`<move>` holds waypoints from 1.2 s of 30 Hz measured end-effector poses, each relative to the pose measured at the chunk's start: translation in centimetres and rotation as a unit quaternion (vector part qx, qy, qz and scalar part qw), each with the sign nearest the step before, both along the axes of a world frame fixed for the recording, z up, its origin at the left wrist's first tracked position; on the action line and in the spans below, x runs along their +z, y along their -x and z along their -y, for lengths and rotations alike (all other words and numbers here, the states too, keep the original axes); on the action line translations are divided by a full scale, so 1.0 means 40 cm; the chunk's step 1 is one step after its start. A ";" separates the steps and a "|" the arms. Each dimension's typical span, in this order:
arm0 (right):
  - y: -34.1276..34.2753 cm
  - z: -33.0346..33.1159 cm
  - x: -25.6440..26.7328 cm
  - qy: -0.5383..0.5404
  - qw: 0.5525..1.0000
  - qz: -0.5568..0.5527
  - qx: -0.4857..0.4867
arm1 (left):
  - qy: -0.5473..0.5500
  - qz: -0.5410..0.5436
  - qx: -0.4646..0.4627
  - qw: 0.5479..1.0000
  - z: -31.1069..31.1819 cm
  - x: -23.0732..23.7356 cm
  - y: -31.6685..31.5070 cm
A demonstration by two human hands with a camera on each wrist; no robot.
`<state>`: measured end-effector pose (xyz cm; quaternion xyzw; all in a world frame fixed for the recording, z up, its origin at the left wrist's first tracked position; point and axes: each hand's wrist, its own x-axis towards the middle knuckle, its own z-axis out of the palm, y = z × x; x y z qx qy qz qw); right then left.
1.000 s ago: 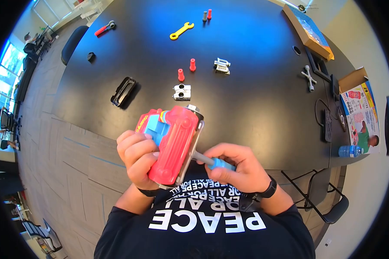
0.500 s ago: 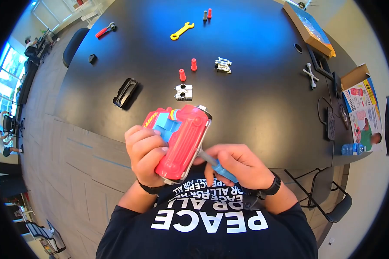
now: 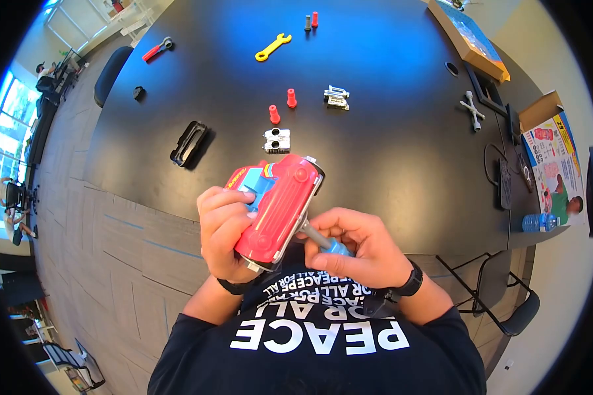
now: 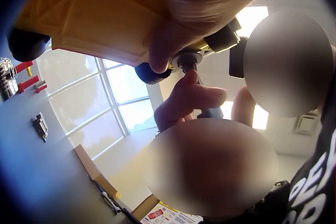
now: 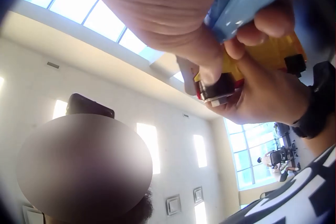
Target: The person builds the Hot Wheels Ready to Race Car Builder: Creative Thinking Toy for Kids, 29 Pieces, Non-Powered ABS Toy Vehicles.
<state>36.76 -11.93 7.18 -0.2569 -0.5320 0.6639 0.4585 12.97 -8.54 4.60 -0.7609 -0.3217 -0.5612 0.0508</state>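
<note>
The left hand (image 3: 225, 234) grips a red toy vehicle body (image 3: 280, 210) with a blue part on it, tilted above the table's near edge. In the right hand (image 3: 362, 250) is the blue handle (image 3: 337, 248) of a screwdriver-like tool, its grey shaft (image 3: 314, 234) reaching the side of the toy turned to that hand. In the left wrist view the toy's underside (image 4: 107, 16) is yellow, and the shaft (image 4: 188, 66) meets a round grey piece there. The right wrist view has the blue handle (image 5: 247, 1) close up between fingers and thumb.
On the dark table (image 3: 389, 164) lie a black tray-like part (image 3: 190, 143), silver parts (image 3: 277, 140), red pegs (image 3: 274, 114), a yellow wrench (image 3: 273, 47), a red-handled tool (image 3: 158, 49) and a grey cross wrench (image 3: 472, 111). Boxes and a bottle (image 3: 539, 222) stand at the right.
The toy and both hands have shifted slightly right in the head view, the toy tilting a little more. The right hand's fingers have changed position around the blue handle.
</note>
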 end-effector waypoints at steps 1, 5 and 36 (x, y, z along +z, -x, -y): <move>-0.017 -0.006 0.016 0.056 0.997 0.019 0.040 | 0.000 0.000 -0.002 1.000 0.001 0.003 -0.005; -0.062 -0.023 0.008 0.123 0.985 0.033 0.113 | 0.020 -0.005 -0.042 0.999 0.006 0.007 -0.021; -0.238 -0.622 -0.214 -0.341 0.741 0.554 -0.169 | 0.113 -0.297 -0.059 0.946 -0.021 -0.118 -0.217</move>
